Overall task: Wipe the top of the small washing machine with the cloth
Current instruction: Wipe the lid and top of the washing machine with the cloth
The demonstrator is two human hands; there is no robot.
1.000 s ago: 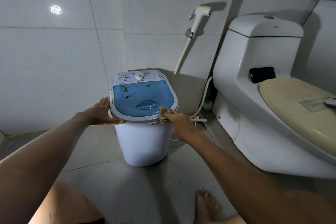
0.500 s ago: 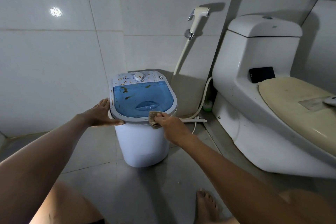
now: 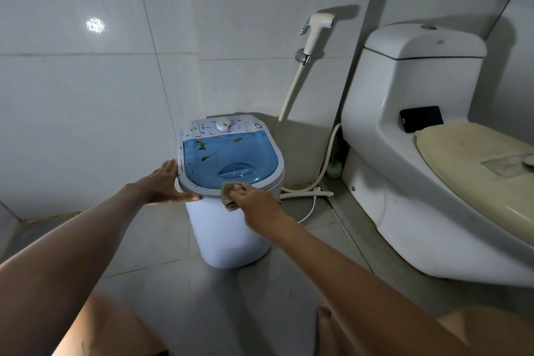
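Observation:
The small white washing machine stands on the floor in the corner. Its clear blue lid and the white control panel behind it carry several brown smears. My right hand presses a folded tan cloth on the near rim of the top, at its middle. My left hand lies flat against the machine's left near edge, fingers spread, thumb along the rim.
A white toilet with a yellowed seat lid stands close on the right, a black phone on its ledge. A bidet sprayer hangs on the back wall, its hose and a white cable running down behind the machine. Tiled walls enclose the left and back.
My right hand has slid the cloth leftward along the near rim, from the right front corner to the middle. The left hand has stayed on the left edge.

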